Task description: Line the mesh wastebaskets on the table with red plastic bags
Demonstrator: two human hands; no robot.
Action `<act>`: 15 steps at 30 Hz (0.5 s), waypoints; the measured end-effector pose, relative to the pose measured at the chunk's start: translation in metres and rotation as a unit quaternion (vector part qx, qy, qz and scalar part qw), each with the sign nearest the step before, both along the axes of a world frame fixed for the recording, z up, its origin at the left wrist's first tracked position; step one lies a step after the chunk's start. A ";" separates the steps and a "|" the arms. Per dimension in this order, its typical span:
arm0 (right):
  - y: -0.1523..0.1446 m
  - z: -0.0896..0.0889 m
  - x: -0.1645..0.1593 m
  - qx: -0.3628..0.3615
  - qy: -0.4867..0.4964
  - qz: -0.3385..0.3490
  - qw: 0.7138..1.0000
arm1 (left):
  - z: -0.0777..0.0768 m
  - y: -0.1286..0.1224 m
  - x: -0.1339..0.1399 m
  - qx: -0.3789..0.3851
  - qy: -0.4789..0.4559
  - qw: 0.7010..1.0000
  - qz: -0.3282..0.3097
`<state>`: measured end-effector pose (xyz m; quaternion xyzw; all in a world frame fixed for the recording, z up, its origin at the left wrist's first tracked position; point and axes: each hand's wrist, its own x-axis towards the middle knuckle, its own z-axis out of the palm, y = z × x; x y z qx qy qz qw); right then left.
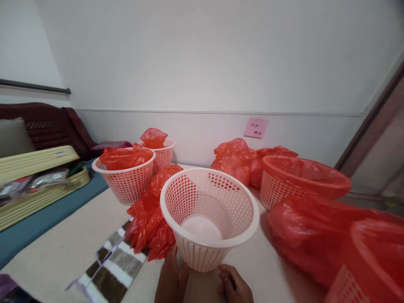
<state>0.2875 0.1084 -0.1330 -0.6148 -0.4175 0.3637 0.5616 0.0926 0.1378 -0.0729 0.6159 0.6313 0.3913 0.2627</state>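
A pale pink plastic basket (205, 252) with perforated walls stands upright in front of me, its bare bottom showing. At the lower left of its base is my left hand (173, 273), fingers fairly straight and pointing away from me, close against the basket; whether they touch it I cannot tell. My right hand (235, 284) lies by the base on the other side, its fingers curled in. What they hold, if anything, is hidden. Crumpled red plastic bags (154, 214) lie just left of the basket, near my left fingertips.
Two baskets (128, 185) with red bags stand back left. To the right are a red-lined basket (274, 189), another lined basket (350, 286) and loose red plastic (303, 235). A striped cloth (116, 269) lies left. A pink note (255, 128) is on the wall.
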 end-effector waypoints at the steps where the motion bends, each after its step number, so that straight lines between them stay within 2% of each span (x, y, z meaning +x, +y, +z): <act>1: 0.000 0.001 0.000 0.003 0.008 0.002 1.000 | -0.002 0.001 0.000 0.001 -0.001 1.000 0.002; 8: 0.007 0.001 0.006 -0.024 0.109 -0.024 0.993 | -0.017 0.015 -0.001 -0.003 0.008 1.000 0.001; 11: 0.020 0.008 0.015 -0.010 0.149 -0.039 0.988 | -0.025 0.017 -0.001 0.006 0.022 1.000 0.005; 15: 0.054 0.028 0.034 0.008 0.087 -0.111 0.990 | -0.036 0.019 -0.001 0.004 0.052 0.999 0.008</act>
